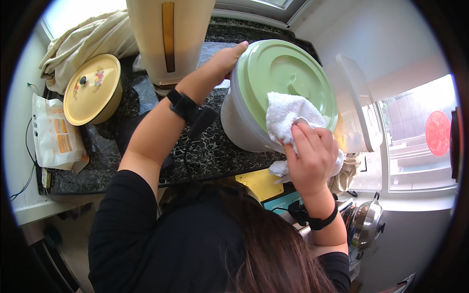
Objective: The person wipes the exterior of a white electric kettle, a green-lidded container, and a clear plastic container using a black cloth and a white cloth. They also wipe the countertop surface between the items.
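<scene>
A large translucent plastic tub (242,128) with a round green lid (289,73) stands tilted on the dark marbled counter. At the far left side of its lid rests my left hand (229,60), the thumb along the rim and the other fingers mostly hidden behind the tub. My right hand (315,150) grips a white terry cloth (289,113), which lies bunched against the near part of the green lid. Part of the cloth hangs below that hand, over the tub's near side.
Left of the tub stand a tall plastic container (146,36), a yellow enamel pot with lid (91,91) and a white printed bag (55,139). Another clear plastic bin (351,106) is close on the right, by the window. A steel lidded pot (366,223) sits lower right.
</scene>
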{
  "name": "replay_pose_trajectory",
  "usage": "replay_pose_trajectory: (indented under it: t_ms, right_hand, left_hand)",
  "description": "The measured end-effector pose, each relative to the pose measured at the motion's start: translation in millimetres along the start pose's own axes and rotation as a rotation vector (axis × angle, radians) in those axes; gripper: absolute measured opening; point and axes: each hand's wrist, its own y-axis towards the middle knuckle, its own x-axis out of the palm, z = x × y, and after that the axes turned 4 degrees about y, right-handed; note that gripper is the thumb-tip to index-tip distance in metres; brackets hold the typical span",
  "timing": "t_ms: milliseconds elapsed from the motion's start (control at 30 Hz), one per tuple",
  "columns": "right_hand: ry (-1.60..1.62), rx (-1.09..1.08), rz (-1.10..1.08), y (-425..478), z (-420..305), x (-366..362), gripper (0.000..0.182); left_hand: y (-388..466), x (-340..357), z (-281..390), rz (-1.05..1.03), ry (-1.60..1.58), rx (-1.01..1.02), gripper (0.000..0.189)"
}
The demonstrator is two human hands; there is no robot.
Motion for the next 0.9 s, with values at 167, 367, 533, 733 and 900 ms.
replay_pose_trajectory:
  t_ms: [167,367,533,733,900]
  right_hand:
    - [0.148,-0.088,-0.030,-3,60,-5,0.037]
    - [0.292,-0.081,-0.203,23,170,5,0.037]
    - [0.262,-0.317,-0.350,42,160,1,0.033]
    - [0.024,-0.233,-0.044,26,55,18,0.032]
    - [-0.167,-0.137,-0.024,54,-11,40,0.021]
  left_hand:
    - [-50,19,-18,0.170,-0.178,0.083,0.055]
    - [-137,74,-40,-0.005,-0.400,0.088,0.033]
    - [-131,78,-47,-0.040,-0.519,0.115,0.026]
    - [-133,97,-56,0.035,-0.508,0.119,0.027]
    - [-131,97,-65,0.026,-0.536,0.105,0.026]
